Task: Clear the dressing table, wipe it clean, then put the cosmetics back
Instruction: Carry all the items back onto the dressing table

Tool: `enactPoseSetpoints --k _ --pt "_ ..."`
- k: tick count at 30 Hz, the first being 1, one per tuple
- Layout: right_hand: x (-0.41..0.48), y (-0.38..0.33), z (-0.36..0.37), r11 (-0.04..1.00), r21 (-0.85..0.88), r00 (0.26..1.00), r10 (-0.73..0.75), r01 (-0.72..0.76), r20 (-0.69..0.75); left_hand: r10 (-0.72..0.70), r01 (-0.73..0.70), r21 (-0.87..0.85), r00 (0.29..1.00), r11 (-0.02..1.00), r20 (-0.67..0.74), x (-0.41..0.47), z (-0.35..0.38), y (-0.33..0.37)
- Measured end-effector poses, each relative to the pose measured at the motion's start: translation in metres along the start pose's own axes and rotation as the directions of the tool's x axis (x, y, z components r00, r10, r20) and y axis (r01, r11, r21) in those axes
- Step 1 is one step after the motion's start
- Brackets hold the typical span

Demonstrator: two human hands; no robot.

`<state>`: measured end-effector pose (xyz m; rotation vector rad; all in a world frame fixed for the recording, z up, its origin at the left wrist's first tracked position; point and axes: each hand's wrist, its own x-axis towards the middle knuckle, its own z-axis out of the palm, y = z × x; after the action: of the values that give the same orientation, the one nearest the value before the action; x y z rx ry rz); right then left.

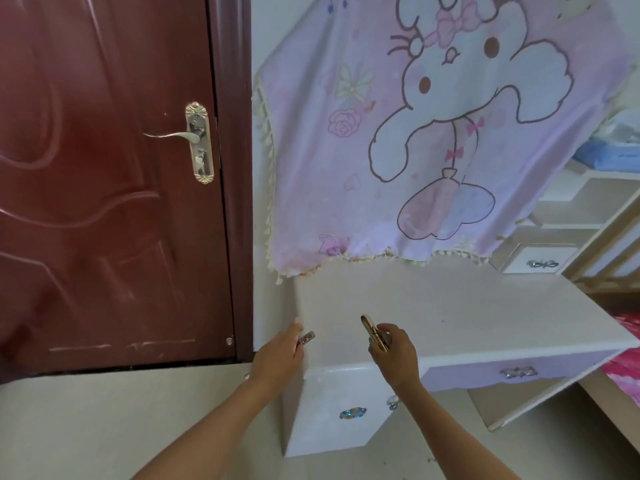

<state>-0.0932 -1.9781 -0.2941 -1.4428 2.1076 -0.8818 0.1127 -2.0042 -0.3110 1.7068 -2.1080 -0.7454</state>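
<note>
The white dressing table [450, 306] stands against the wall with its top bare. My left hand [280, 355] is at the table's near left corner and pinches a small gold-coloured cosmetic piece [306, 338] just over the edge. Over the front left part of the top, my right hand [393, 351] grips a slim gold cosmetic case [372, 332], tilted up and to the left. Both items are held above the surface, slightly apart from each other.
A pink cartoon-print cloth [415, 133] hangs over the mirror behind the table. A dark red door [104, 168] is at the left. Drawers with jewel handles [518, 372] line the table front. White shelves [571, 202] and a red patterned bed edge [627, 368] are at the right.
</note>
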Motion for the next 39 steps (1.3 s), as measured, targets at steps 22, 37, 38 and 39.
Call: enactPoseSetpoints --k 22,37,38,39 --pt "0.193 0.016 0.035 0.999 -0.032 0.997 0.034 -0.032 0.067 -0.131 0.109 0.228 0.988 0.967 0.083 0.224 0.065 0.012" --pt "0.229 0.036 0.055 0.99 0.119 0.988 0.054 -0.071 0.144 -0.224 0.223 0.188 0.974 0.957 -0.019 0.212 0.077 0.0" --pt "0.226 0.037 0.057 0.991 0.111 0.988 0.052 -0.069 0.149 -0.224 0.224 0.176 0.974 0.959 -0.022 0.209 0.077 -0.002" --pt "0.222 0.038 0.059 0.992 0.104 0.987 0.052 -0.068 0.153 -0.228 0.229 0.157 0.973 0.961 -0.024 0.206 0.077 -0.003"
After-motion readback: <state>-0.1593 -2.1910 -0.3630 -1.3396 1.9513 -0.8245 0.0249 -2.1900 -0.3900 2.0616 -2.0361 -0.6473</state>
